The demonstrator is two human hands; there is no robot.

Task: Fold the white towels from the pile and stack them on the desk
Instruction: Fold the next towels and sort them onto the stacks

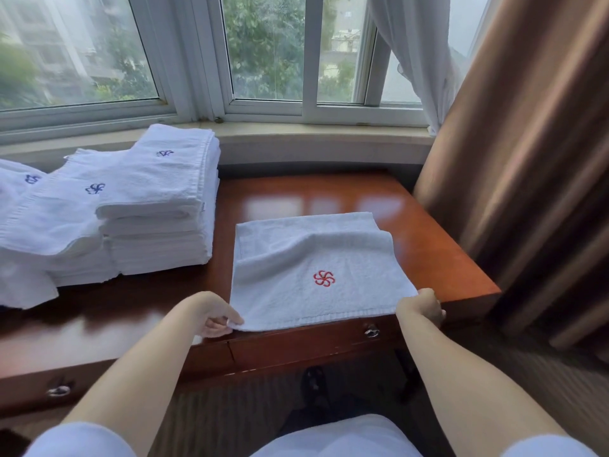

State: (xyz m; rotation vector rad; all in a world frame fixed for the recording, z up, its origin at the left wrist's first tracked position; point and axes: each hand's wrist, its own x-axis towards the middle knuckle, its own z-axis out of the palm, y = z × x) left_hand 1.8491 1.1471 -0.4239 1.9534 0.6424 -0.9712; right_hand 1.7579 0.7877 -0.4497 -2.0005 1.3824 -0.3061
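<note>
The towel [316, 268] lies on the right half of the desk [428, 245], its near hem running along the desk's front edge at about 6 o'clock from the red pinwheel emblem [324, 278]. The left hand [216, 319] pinches the near-left corner between thumb and fingers; the right hand [425, 306] is curled round the near-right corner, though its fingertips are hidden beneath the cloth. The likeliest trouble is an uneven fold: a soft ridge already runs across the upper layer toward 1 o'clock, and if the corners travel at different rates the edges will not meet. The polished wood looks slick, so the lower layer could slide with the pull, or the hem slip off the front edge. The cloth is thick, looped terry, limp and slow to crease, with a flat woven band at the hem. At 9 to 10 o'clock stands the stack of folded towels [158, 206], blue-embroidered, some fanned leftward. Beyond are a pale windowsill [316, 133] and ribbed brown curtains [527, 159] at 3 o'clock.
</note>
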